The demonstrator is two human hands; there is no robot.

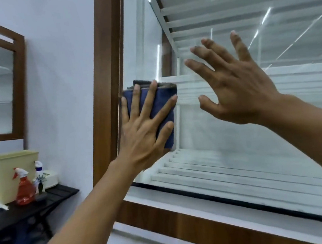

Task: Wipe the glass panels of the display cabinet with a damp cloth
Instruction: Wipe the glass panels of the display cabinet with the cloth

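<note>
A folded dark blue cloth (162,102) lies flat against the glass panel (234,145) of the display cabinet, close to its brown wooden left frame (106,87). My left hand (143,130) presses on the cloth with fingers spread, covering much of it. My right hand (235,84) is raised to the right of the cloth, fingers spread and holding nothing; whether it touches the glass I cannot tell. White slatted shelves (236,173) show behind the glass.
At lower left a dark slatted table (53,198) carries an orange spray bottle (24,188), a white spray bottle (39,174) and a cream plastic bin (5,170). A second wood-framed glass cabinet (18,84) hangs on the white wall at left.
</note>
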